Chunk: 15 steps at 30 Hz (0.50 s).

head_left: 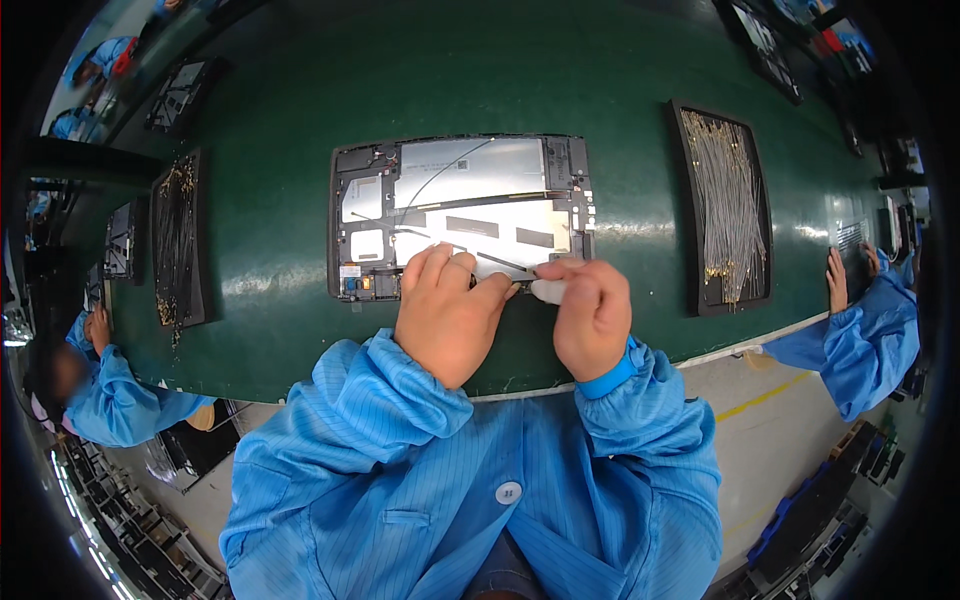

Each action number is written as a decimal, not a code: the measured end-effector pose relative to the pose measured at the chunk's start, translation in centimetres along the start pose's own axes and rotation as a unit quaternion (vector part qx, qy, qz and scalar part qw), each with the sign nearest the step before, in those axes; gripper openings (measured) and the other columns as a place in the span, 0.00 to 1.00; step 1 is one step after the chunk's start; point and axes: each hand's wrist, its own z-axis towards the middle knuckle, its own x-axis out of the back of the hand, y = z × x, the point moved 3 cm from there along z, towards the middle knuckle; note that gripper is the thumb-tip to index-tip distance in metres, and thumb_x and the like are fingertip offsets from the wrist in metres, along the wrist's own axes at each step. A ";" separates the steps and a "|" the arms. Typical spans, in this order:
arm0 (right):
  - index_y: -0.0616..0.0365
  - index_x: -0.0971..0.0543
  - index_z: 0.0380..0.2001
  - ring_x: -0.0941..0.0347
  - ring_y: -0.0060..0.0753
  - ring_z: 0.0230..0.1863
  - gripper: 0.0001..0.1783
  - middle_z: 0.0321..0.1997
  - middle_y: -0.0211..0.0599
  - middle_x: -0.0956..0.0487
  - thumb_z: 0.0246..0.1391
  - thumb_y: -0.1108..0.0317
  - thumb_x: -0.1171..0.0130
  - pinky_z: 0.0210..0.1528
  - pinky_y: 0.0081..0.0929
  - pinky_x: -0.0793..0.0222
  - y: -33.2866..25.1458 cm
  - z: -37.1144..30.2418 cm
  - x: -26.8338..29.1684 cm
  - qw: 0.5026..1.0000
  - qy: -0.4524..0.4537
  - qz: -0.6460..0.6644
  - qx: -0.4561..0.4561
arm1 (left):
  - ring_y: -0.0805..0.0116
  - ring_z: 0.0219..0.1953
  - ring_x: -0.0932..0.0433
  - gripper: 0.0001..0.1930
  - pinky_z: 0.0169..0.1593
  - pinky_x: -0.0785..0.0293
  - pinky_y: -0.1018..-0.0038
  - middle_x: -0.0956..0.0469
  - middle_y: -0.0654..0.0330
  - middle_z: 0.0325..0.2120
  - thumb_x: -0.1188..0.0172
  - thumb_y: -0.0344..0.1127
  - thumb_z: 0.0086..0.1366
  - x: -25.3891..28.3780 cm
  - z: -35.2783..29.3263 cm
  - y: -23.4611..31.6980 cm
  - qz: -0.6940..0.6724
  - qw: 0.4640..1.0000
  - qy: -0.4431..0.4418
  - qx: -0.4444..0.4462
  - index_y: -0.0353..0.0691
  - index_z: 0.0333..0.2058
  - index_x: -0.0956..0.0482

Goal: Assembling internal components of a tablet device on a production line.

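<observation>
An opened, flat electronic device [470, 174], like a tablet with a black frame and silver plates, lies on the green table before me. Thin black cables cross its plates, one with a gold end near the top edge. My left hand [445, 315] rests over its near edge, fingers bent and pressed together; what they hold is hidden. Beside it, my right hand [592, 315] pinches at the near right edge, with a blue band at the wrist. A white, rounded piece [548, 291] shows at its thumb side; I cannot tell whether it is a finger cover or a tool.
On the right stands a black tray [690, 285] of grey cables with gold ends. Another dark tray [203, 290] of black cables stands on the left. More devices lie at the far left [182, 95] and far right [765, 50]. People in blue sleeves sit on both sides.
</observation>
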 end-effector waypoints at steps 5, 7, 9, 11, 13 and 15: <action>0.57 0.28 0.21 0.32 0.40 0.26 0.07 0.23 0.37 0.28 0.43 0.66 0.50 0.30 0.30 0.37 -3.9 2.0 -2.4 0.920 -0.230 -0.263 0.179 | 0.55 0.39 0.36 0.08 0.46 0.44 0.64 0.32 0.57 0.28 0.46 0.31 0.42 0.5 -0.4 0.0 0.031 0.999 0.010 -0.008 0.43 0.26 0.25; 0.57 0.28 0.22 0.32 0.40 0.26 0.08 0.23 0.37 0.28 0.43 0.64 0.50 0.30 0.30 0.37 -3.9 2.1 -2.9 0.894 -0.278 -0.289 0.201 | 0.56 0.38 0.36 0.08 0.46 0.44 0.64 0.32 0.56 0.28 0.48 0.32 0.44 0.4 -0.3 -0.3 0.045 0.999 0.014 -0.004 0.44 0.27 0.26; 0.58 0.29 0.20 0.33 0.40 0.24 0.10 0.23 0.38 0.28 0.44 0.63 0.51 0.28 0.28 0.37 -3.7 2.1 -3.0 0.898 -0.256 -0.289 0.210 | 0.57 0.36 0.35 0.06 0.45 0.43 0.66 0.31 0.57 0.26 0.48 0.33 0.45 0.2 0.0 -0.7 0.020 1.000 -0.001 -0.017 0.44 0.24 0.25; 0.59 0.29 0.22 0.33 0.38 0.22 0.11 0.23 0.37 0.27 0.47 0.62 0.53 0.28 0.27 0.37 -3.1 2.0 -2.7 0.921 -0.220 -0.283 0.155 | 0.58 0.35 0.34 0.05 0.43 0.42 0.66 0.30 0.57 0.24 0.48 0.33 0.44 0.6 0.3 -1.3 0.003 1.000 -0.004 -0.028 0.43 0.22 0.25; 0.60 0.31 0.27 0.32 0.32 0.20 0.13 0.22 0.37 0.27 0.50 0.60 0.57 0.27 0.25 0.37 -1.5 2.0 -1.6 0.977 -0.122 -0.172 -0.002 | 0.60 0.29 0.32 0.04 0.34 0.37 0.68 0.30 0.60 0.17 0.47 0.29 0.40 1.3 1.6 -2.9 -0.006 0.994 -0.012 -0.111 0.40 0.20 0.27; 0.62 0.35 0.34 0.32 0.25 0.20 0.16 0.21 0.37 0.27 0.53 0.58 0.61 0.28 0.24 0.36 -1.1 1.7 -0.3 0.995 -0.034 -0.027 -0.094 | 0.58 0.25 0.30 0.04 0.30 0.35 0.67 0.29 0.55 0.18 0.50 0.29 0.42 4.3 3.2 -6.0 0.155 0.985 -0.017 -0.078 0.40 0.20 0.27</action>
